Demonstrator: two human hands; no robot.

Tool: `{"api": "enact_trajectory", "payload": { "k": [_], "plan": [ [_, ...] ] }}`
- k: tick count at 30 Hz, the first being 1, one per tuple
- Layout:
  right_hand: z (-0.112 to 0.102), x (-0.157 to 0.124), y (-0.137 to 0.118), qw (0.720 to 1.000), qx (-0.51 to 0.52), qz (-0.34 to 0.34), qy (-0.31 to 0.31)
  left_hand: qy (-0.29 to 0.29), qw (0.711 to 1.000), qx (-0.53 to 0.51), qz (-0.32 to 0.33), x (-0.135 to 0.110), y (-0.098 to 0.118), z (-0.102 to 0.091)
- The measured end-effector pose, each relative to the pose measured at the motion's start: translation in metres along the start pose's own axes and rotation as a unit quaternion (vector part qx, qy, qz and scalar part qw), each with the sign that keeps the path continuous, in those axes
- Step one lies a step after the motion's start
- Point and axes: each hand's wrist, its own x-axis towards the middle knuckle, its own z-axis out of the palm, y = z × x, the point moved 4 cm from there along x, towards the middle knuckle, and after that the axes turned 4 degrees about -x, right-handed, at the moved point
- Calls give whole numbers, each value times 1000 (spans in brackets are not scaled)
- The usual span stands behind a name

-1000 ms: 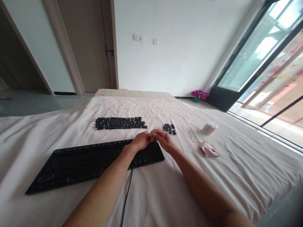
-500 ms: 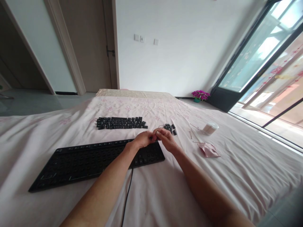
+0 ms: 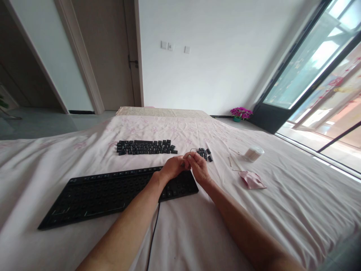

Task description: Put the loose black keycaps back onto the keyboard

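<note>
A black keyboard (image 3: 113,194) with its keycaps off lies on the pink bedsheet (image 3: 197,233) in front of me. Over its right end my left hand (image 3: 172,168) and my right hand (image 3: 199,165) meet, both pinched closed. My right hand holds a thin wire keycap puller (image 3: 193,151) whose loop sticks up above the fingers. My left fingertips touch the puller's lower end; whether a keycap is between them I cannot make out. Removed keycaps lie in a long row (image 3: 146,147) beyond the keyboard and in a small cluster (image 3: 205,153) just past my right hand.
A tub of cotton swabs (image 3: 254,153), a couple of loose swabs (image 3: 231,161) and a crumpled pink cloth (image 3: 252,179) lie to the right. The keyboard cable (image 3: 153,226) runs toward me between my arms. A flower pot (image 3: 238,113) stands by the window.
Both hands stayed together over the keyboard's right end, shifting slightly right and away. The head camera drifted a little.
</note>
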Motion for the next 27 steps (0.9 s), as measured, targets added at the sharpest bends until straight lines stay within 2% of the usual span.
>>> {"api": "enact_trajectory", "payload": {
  "k": [5,11,17,20,25,27],
  "plan": [
    [4,-3,-1,998,-2,-1,62,7,1000,15,13,-1,2,1],
    [9,-8,-7,998,-35,-17,46,21,999,39,-4,-3,6,-2],
    [8,-3,-8,996,5,7,85,6,998,62,1,-4,11,-5],
    [9,-1,-10,997,0,7,77,2,997,82,-12,-4,9,-5],
    [10,3,-11,999,-41,13,25,-7,995,97,-36,-3,5,-4],
    [8,7,-11,999,-19,20,34,-2,996,85,-31,-3,5,-4]
  ]
}}
